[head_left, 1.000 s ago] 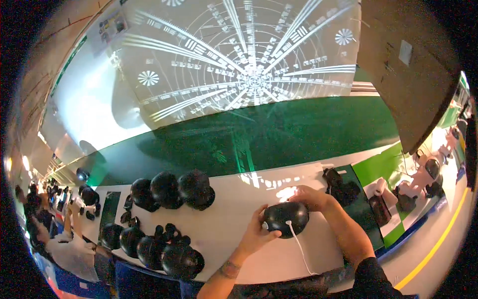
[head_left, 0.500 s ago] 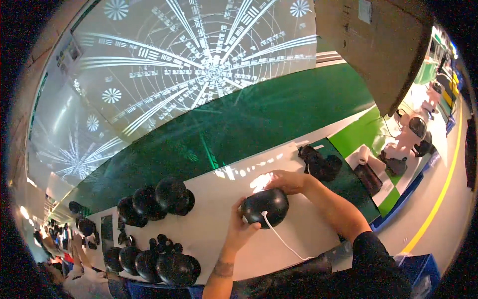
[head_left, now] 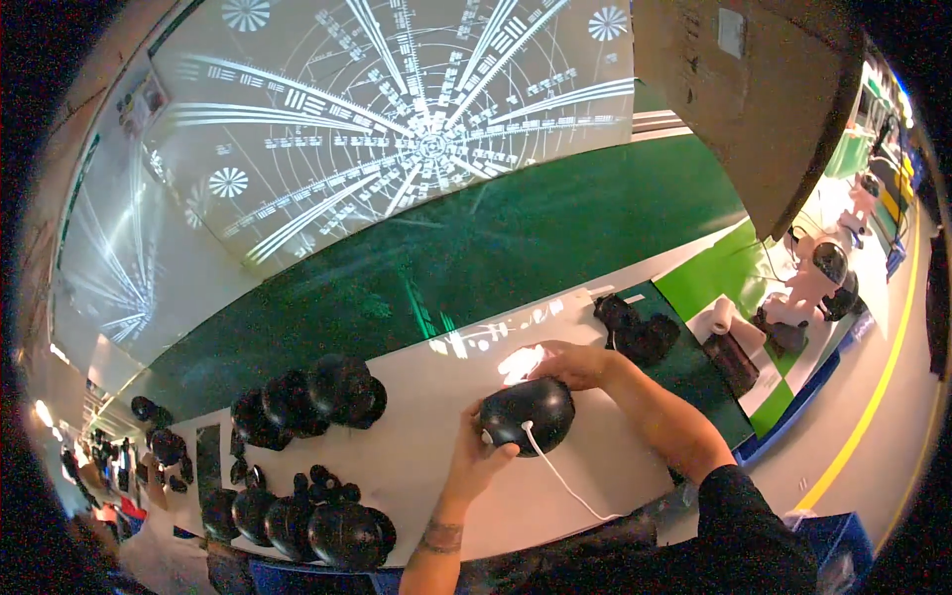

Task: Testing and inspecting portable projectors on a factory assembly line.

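A glossy black, rounded projector [head_left: 531,409] is between my hands above the white tabletop. My left hand [head_left: 476,452] grips its left side, thumb on the near face and fingers going round out of sight. My right hand [head_left: 577,365] reaches round the far right side, its fingers curled at the front and lit by the bright beam; the fingertips are partly hidden by glare and the body. From the near face a white cable [head_left: 563,486] runs down to the table's front edge. Its light makes a white test pattern [head_left: 431,147] on the wall ahead.
Two rows of similar black rounded units [head_left: 342,389] stand left on the white table [head_left: 426,416]. Small black parts [head_left: 322,486] lie between them. Dark objects [head_left: 640,329] rest right of my hands. A brown cardboard panel [head_left: 754,89] hangs upper right; a blue bin [head_left: 838,545] stands lower right.
The projected pattern has shifted slightly in view, and its spill on the left wall looks different. Both hands keep their places on the projector.
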`<state>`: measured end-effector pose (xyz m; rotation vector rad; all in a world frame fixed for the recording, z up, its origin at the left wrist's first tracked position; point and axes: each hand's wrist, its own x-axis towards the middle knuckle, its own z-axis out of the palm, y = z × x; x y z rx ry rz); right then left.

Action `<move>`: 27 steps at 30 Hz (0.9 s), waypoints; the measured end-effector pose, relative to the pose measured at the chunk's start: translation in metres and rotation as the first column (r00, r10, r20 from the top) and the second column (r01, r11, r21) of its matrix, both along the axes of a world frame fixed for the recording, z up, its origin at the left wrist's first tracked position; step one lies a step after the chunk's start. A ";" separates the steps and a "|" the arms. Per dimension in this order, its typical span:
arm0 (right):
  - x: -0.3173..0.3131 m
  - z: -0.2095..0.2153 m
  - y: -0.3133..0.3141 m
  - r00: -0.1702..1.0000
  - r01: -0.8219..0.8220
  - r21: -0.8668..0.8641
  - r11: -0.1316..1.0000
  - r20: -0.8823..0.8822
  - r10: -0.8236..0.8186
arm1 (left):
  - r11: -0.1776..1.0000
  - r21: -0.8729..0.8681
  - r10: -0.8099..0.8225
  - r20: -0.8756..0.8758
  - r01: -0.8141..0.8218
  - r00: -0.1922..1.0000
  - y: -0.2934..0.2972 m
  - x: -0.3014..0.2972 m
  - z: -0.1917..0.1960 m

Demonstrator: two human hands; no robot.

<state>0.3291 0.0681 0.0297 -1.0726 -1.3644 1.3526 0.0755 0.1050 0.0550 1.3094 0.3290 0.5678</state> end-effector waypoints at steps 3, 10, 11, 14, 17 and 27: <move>-0.009 0.008 0.001 0.989 -0.014 0.086 0.996 0.148 0.002 | 1.000 -0.001 0.017 -0.036 -0.017 0.999 0.005 -0.007 -0.003; 0.002 -0.014 0.002 0.999 0.037 -0.027 0.999 0.039 -0.036 | 0.998 0.055 0.009 -0.053 -0.007 0.999 0.003 0.000 -0.007; 0.002 -0.012 0.002 0.999 0.035 -0.019 0.999 0.042 -0.034 | 0.998 0.063 0.013 -0.049 -0.009 0.999 0.005 0.000 -0.011; 0.008 -0.018 0.000 0.999 -0.021 0.179 0.984 -0.042 0.029 | 0.998 0.052 -0.025 -0.017 0.026 1.000 0.008 0.003 -0.021; 0.015 -0.037 0.006 0.900 -0.071 0.273 0.960 0.432 -0.056 | 0.996 0.085 -0.012 -0.010 0.013 1.000 0.009 0.001 -0.027; -0.002 0.009 -0.005 0.999 0.036 -0.042 0.998 0.041 -0.034 | 0.995 0.097 0.002 -0.037 0.001 0.999 0.010 -0.001 -0.018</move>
